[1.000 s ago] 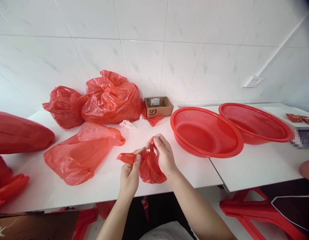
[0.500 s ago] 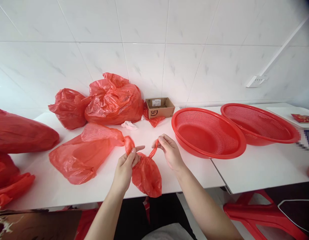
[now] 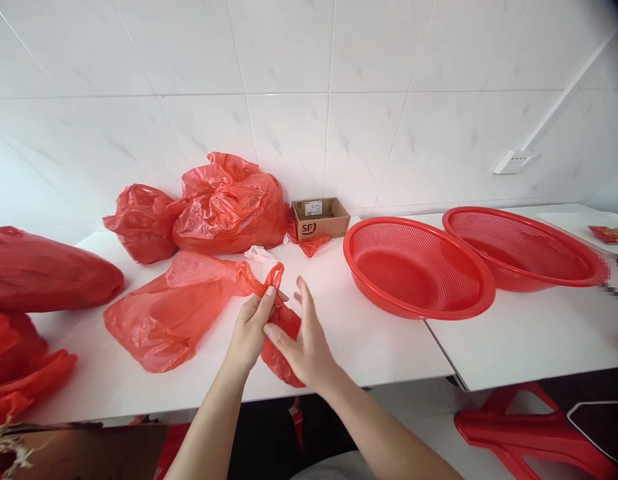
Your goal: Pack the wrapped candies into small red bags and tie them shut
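My left hand (image 3: pixel 252 328) pinches the handle loops of a small red plastic bag (image 3: pixel 281 325) at the front of the white table (image 3: pixel 339 333). The loops stick up above my fingers at the top. My right hand (image 3: pixel 301 340) lies over the bag's body with fingers stretched and spread, thumb toward the left hand. Just left of the hands a flat, limp red bag (image 3: pixel 173 310) lies on the table.
Two stuffed red bags (image 3: pixel 229 207) (image 3: pixel 143 220) stand against the tiled wall, beside a small cardboard box (image 3: pixel 319 217). Two red mesh baskets (image 3: pixel 416 267) (image 3: pixel 523 247) sit on the right. More red bags (image 3: pixel 43 270) lie far left. Red stools (image 3: pixel 529 433) stand below the table.
My right hand let go of its handle and moved left onto the bag, fingers opening. My left hand now holds both handle loops together. The bag rose slightly onto the table edge.
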Demonstrator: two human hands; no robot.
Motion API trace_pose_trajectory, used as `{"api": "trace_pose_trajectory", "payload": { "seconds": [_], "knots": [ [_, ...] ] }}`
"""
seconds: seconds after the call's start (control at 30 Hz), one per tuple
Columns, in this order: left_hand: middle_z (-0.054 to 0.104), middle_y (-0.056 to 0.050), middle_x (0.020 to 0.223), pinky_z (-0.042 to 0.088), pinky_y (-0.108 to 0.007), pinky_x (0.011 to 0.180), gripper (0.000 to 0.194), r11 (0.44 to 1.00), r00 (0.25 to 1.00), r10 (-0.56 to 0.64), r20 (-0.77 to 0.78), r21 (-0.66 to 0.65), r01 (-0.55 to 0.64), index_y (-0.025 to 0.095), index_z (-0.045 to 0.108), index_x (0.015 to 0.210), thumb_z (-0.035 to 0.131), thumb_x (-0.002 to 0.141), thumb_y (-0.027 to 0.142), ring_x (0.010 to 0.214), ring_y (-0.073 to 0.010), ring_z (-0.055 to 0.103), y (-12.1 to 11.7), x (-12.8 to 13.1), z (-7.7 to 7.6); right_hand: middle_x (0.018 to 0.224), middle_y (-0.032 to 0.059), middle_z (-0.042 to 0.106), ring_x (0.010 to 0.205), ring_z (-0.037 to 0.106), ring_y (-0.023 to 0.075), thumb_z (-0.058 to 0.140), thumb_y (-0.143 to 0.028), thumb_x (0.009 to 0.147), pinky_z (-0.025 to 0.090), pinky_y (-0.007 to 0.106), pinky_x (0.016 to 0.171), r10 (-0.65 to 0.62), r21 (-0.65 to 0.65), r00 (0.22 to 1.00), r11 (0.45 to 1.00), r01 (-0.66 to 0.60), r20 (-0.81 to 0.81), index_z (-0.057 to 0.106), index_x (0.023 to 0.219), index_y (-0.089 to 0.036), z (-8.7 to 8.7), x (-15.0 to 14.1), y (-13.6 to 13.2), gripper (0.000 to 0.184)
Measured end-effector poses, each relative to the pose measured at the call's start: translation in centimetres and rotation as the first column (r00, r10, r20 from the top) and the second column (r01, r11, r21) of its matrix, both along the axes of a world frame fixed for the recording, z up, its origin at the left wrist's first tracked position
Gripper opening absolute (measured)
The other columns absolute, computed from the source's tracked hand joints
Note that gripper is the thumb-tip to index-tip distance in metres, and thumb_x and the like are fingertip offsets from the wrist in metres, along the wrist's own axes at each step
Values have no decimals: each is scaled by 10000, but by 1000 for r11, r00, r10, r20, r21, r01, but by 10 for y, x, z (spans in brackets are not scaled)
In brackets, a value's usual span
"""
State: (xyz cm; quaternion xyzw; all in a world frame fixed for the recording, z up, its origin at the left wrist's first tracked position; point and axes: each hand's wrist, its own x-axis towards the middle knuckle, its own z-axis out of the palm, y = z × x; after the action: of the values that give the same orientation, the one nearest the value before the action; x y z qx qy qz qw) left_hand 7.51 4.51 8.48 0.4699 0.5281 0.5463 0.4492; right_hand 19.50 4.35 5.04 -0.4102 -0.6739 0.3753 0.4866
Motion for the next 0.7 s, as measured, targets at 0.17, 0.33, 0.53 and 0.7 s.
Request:
{"api": "trace_pose_trajectory", "payload": {
  "seconds": [0.17, 0.33, 0.53, 0.7],
  "knots": [
    [325, 62, 531, 290, -229, 501, 396, 994, 987, 102, 121, 32, -107, 173, 641, 732, 619, 829, 556, 509, -97, 292, 2, -13, -9, 1276, 73, 657, 1266, 540, 265, 452, -176, 946, 229, 555, 1153, 133, 17, 916, 988, -151, 377, 576, 1298, -243, -46, 4, 5, 379],
    [273, 66, 541, 396, -229, 650, 400, 978, 961, 160, 226, 99, -186, 204, 587, 707, 600, 819, 587, 575, -116, 357, 6, -28, -10, 1364, 69, 598, 1324, 480, 279, 503, -139, 905, 227, 555, 1148, 211, 49, 875, 965, -257, 436, 581, 1304, -261, -40, 31, 20, 425],
    [411, 30, 533, 324, -273, 552, 373, 999, 999, -37, 19, 39, 36, 180, 638, 664, 640, 826, 517, 536, -129, 372, -10, -7, 6, 1234, 75, 627, 1126, 577, 282, 770, -308, 707, 446, 434, 950, 331, -34, 920, 943, -332, 211, 554, 1262, -265, -13, 16, 24, 596],
    [416, 12, 559, 280, -295, 539, 385, 995, 992, -14, -125, 93, 25, 215, 581, 584, 643, 819, 513, 556, -152, 360, -23, -3, 8, 792, 4, 597, 864, 563, 230, 654, -85, 678, 383, 447, 935, 295, -8, 934, 954, -299, 202, 567, 749, -217, -35, -8, 41, 173]
  ]
}}
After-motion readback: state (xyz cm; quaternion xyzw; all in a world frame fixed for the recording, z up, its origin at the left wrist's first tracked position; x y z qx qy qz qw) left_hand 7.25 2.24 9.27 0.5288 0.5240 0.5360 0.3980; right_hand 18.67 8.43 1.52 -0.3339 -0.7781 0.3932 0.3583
